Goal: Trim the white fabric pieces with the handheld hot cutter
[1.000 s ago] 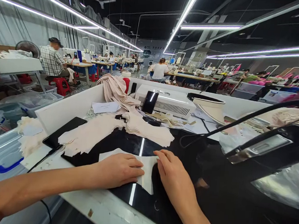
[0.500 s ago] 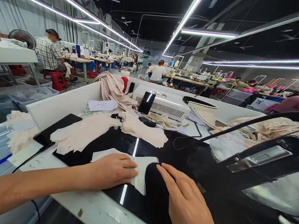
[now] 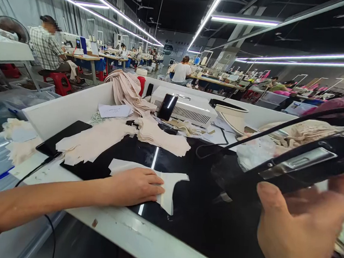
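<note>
On the glossy black work surface (image 3: 194,226) lies a cut pale fabric piece (image 3: 169,188) with a curved right edge. My left hand (image 3: 137,188) rests palm down on it, fingers laid out flat, covering its middle. Over at the right, my right hand (image 3: 298,230) is raised beside a black machine part (image 3: 294,166) with a metal plate on its side. Its thumb stands apart from the fingers, which are smeared by motion and partly behind one another. Nothing shows in this hand; whether it touches the machine I cannot tell.
Behind the piece lie two stacks of cut fabric, one left (image 3: 95,141) and one centre (image 3: 162,138). A phone (image 3: 167,106) leans on a white vented box (image 3: 188,106). A black cable (image 3: 218,148) arcs on the right. Plastic bags (image 3: 255,149) lie by the machine.
My right hand has left the fabric's right edge and moved right to the black machine part. My left hand stays on the fabric. The view has shifted slightly.
</note>
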### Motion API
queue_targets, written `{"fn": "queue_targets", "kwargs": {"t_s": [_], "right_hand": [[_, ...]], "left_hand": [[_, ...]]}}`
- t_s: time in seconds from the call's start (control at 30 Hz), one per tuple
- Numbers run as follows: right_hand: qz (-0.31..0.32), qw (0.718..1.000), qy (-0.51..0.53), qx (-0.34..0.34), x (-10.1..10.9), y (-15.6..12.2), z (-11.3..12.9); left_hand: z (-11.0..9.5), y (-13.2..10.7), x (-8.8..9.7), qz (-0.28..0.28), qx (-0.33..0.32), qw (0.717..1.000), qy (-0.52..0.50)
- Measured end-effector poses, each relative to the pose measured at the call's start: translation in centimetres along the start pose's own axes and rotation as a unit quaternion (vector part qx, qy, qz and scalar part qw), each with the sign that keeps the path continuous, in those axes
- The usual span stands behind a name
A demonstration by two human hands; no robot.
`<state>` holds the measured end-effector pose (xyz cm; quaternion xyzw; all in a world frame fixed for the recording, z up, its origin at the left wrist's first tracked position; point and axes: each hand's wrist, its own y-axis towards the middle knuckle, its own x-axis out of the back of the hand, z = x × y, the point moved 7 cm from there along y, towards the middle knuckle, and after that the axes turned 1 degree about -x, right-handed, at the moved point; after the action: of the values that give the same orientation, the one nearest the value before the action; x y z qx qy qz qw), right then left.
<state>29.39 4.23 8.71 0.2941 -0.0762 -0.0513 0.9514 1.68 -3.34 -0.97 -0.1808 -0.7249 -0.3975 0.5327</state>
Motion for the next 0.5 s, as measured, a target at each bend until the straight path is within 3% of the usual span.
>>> {"fn": "queue_targets", "kwargs": {"t_s": [0.07, 0.17, 0.33, 0.5], "right_hand": [[-0.046, 0.998, 0.045, -0.025, -1.6, 0.8, 0.8], [-0.102, 0.992, 0.075, -0.005, -2.8, 1.2, 1.8], [-0.062, 0.996, 0.066, 0.002, -4.1, -0.2, 2.8], [-0.063, 0.987, 0.148, -0.023, -5.5, -3.0, 3.9]], "left_hand": [[-0.2, 0.3, 0.0, 0.002, -0.005, 1.000, -0.005], [-1.0, 0.9, -0.1, -0.004, -0.023, 1.000, -0.008], [-3.1, 2.6, -0.8, -0.006, -0.070, 0.998, -0.007], [-3.5, 3.8, -1.8, -0.002, -0.081, 0.997, -0.012]]}}
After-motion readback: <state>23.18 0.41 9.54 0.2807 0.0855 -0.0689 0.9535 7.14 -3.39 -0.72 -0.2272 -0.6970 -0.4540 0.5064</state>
